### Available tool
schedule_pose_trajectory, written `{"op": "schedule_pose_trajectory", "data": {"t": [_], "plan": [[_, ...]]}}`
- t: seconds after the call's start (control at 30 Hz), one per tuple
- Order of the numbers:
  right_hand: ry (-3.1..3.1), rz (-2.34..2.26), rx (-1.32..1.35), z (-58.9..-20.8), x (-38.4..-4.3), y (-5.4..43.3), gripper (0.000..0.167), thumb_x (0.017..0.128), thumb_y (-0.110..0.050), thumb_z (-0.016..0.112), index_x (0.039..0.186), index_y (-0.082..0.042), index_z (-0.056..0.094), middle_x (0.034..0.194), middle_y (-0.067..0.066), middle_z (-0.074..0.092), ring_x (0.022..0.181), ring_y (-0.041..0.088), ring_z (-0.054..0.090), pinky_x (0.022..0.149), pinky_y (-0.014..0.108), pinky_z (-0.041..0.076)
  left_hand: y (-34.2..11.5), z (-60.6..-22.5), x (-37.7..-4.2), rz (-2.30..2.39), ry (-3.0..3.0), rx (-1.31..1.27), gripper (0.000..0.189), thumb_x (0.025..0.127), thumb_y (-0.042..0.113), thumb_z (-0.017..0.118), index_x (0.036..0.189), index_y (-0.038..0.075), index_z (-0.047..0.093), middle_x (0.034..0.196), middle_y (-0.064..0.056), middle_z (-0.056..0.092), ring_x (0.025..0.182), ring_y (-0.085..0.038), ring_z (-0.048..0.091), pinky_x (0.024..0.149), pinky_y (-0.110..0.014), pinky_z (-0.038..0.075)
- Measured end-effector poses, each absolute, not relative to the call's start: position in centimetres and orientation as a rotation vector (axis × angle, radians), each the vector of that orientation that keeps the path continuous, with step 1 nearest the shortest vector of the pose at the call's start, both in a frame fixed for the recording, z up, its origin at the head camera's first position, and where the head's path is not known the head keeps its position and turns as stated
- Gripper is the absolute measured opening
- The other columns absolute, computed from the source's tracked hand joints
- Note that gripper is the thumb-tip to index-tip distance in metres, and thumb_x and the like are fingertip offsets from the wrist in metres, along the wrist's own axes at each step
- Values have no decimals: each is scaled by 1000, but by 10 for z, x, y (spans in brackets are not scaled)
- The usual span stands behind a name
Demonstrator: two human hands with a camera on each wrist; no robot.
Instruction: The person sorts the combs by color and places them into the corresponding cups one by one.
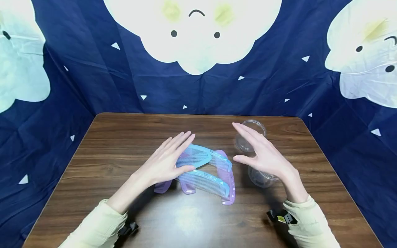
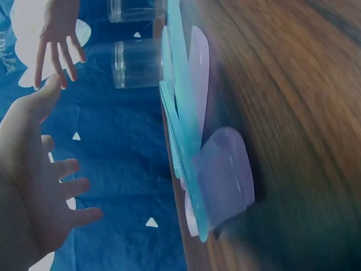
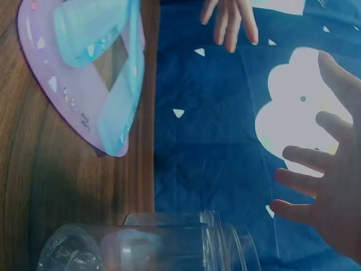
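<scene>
Several blue and purple combs lie in a loose, overlapping pile in the middle of the table; a blue comb (image 1: 204, 182) rests across a purple comb (image 1: 228, 182). My left hand (image 1: 169, 156) hovers over the pile's left side with its fingers extended, and it holds nothing. To the right of the combs, my right hand (image 1: 263, 151) is raised with thumb apart from straight fingers, also without anything in it. Behind and beneath it stand two clear jars, a rear jar (image 1: 255, 125) and a front jar (image 1: 260, 179), both partly hidden by that hand in the head view.
The brown wooden table (image 1: 124, 137) has its far edge against a dark blue cloth (image 1: 198, 93) printed with white clouds and triangles. Cloth also hangs at both sides. A small dark device is strapped at each wrist.
</scene>
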State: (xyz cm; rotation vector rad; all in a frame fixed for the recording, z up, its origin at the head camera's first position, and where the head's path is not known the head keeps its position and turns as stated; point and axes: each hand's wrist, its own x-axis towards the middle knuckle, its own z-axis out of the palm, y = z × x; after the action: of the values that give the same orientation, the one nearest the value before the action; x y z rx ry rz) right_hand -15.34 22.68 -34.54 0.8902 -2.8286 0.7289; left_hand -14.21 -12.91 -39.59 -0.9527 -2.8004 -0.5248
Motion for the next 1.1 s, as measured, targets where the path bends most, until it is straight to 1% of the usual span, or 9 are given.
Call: {"op": "schedule_pose_trajectory", "data": {"t": [0.17,0.4,0.47,0.57,0.63,0.7,0.8,0.93,1.1], "plan": [[-2828,853,783,-348,-152,237,95,87,-45,81,161,-46,21,168,-9,32,156,21,32,120,57,35,-126,-403,-144,-588,-2818,-899,94,95,65,58,166,32,6,174,0,18,161,-25,23,128,-53,25],[-2790,927,693,-358,-148,254,97,85,-32,85,162,-40,27,166,-8,38,154,22,35,120,52,35,-125,-420,-143,-630,-2882,-800,95,95,67,58,166,34,3,174,-1,19,161,-25,21,127,-58,26],[-2790,927,672,-360,-148,258,97,85,-32,85,161,-42,27,165,-7,40,154,20,36,121,46,34,-125,-424,-143,-628,-2892,-780,95,95,66,58,166,33,4,173,-2,20,160,-27,23,127,-59,26],[-2780,925,644,-363,-148,265,98,83,-31,86,160,-44,28,162,-6,45,152,15,37,121,27,30,-125,-429,-143,-618,-2890,-761,97,95,65,60,166,30,5,172,-5,26,159,-30,27,125,-60,29],[-2769,924,629,-365,-148,270,99,83,-29,87,160,-44,28,160,-5,48,151,6,36,117,15,26,-124,-432,-144,-614,-2888,-760,97,94,64,61,167,29,6,170,-8,30,157,-31,31,124,-60,30],[-2756,934,624,-367,-148,276,100,82,-26,88,161,-40,29,158,-2,51,148,-4,35,114,7,23,-124,-435,-144,-616,-2890,-763,97,95,63,62,167,26,8,168,-9,34,155,-32,34,124,-58,32],[-2751,959,606,-371,-147,283,100,82,-24,88,162,-37,30,157,-2,52,143,-13,35,110,4,23,-124,-438,-144,-642,-2902,-762,97,95,61,63,167,25,10,166,-9,37,153,-32,38,124,-57,32],[-2739,1026,594,-375,-145,290,97,83,-20,87,160,-39,31,155,0,54,139,-10,42,108,3,29,-123,-439,-143,-691,-2935,-740,97,95,59,65,167,25,9,166,-8,37,153,-30,38,125,-57,31],[-2730,1121,611,-379,-146,300,93,84,-14,85,159,-38,34,153,6,56,135,-15,43,106,1,32,-120,-441,-141,-700,-2959,-722,98,94,55,68,167,24,11,165,-12,39,152,-32,39,125,-57,31]]}}
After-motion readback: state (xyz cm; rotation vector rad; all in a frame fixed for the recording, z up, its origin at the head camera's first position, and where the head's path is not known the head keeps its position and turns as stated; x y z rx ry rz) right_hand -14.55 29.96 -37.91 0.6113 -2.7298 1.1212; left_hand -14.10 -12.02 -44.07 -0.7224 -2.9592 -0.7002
